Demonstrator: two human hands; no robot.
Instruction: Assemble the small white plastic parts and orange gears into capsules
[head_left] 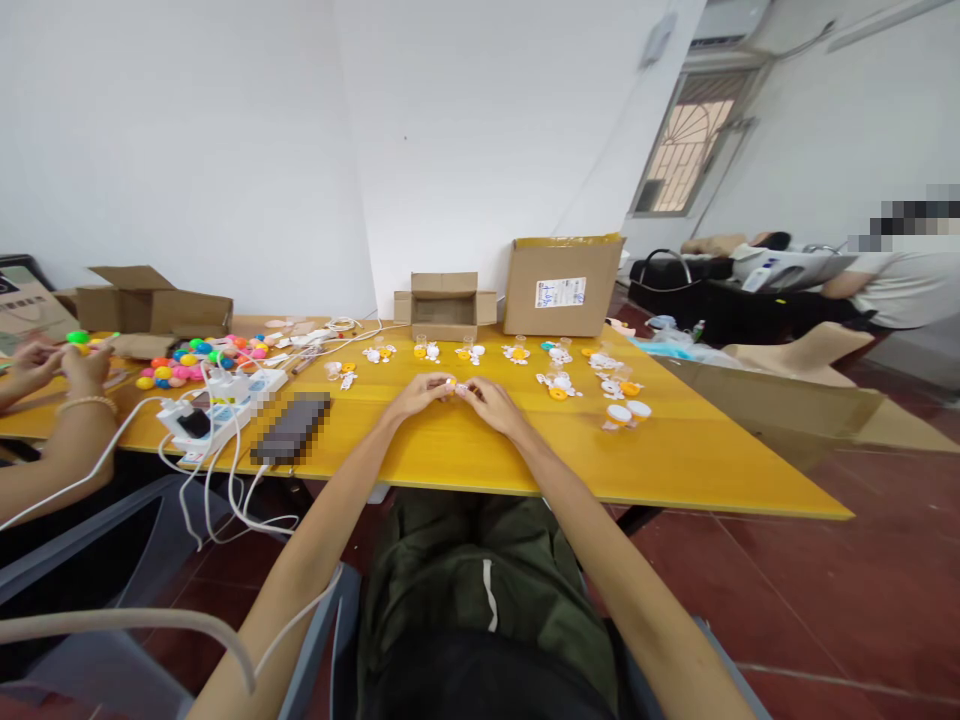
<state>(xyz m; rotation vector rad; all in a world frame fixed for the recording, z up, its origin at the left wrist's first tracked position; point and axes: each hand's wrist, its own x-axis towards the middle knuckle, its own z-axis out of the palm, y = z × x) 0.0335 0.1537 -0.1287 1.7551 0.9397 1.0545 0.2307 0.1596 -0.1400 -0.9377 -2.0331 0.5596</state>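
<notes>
My left hand point(421, 394) and my right hand point(489, 402) meet over the middle of the yellow table point(457, 450). Between their fingertips is a small yellow-and-white plastic piece point(451, 385), mostly hidden, with both hands closed on it. Beyond my hands lies a row of small heaps of white and orange plastic parts, such as the heap point(474, 352) straight ahead and the heap point(517, 352) to its right. Two clear cups with white tops point(628, 412) stand off to the right.
Cardboard boxes point(566, 290) stand along the wall. On the left are a white power strip point(232, 410) with cables, a dark phone point(292, 428) and many coloured balls point(187, 362). A co-worker's hands point(82, 365) work at the far left. Another person point(900, 280) sits at right.
</notes>
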